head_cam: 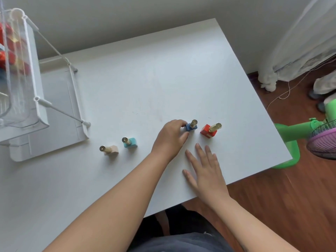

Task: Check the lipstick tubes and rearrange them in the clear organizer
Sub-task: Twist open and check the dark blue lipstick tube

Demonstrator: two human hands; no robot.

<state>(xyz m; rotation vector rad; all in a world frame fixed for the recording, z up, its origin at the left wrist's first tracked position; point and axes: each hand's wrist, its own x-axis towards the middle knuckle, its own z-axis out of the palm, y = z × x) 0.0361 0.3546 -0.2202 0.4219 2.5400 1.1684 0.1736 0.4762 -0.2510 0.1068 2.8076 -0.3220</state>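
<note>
Counter: a white counter (163, 79) set against a pale wall, with its right and near edges over a wooden floor (272, 197).
Lipstick row: four uncapped tubes stand upright on square bases, each with a gold stem pointing up, in a loose line across the near part of the counter.
Beige tube (110, 150): at the left end of the row, nearest the white rack.
Teal tube (130, 142): just right of the beige one, apart from it.
Blue tube (191, 126): third along, held at its base.
Red tube (209, 131): at the right end, near the blue one and not touching it.
Left hand (171, 140): reaches in from the lower left; its fingers (179, 123) and thumb are curled round the blue base, pinching it from the left.
Right hand (205, 170): lies flat, palm down, on the counter in front of the blue and red tubes; its fingers (199, 150) are straight, spread and hold nothing.
Clear organizer (16, 70): far left, well apart from the row, sitting on a white rack (60, 106); red and gold shapes show through its wall, too blurred to tell apart.
Off the counter: a green fan (294, 128) with a purple grille stands on the right, and a sheer curtain (300, 42) hangs behind it.
</note>
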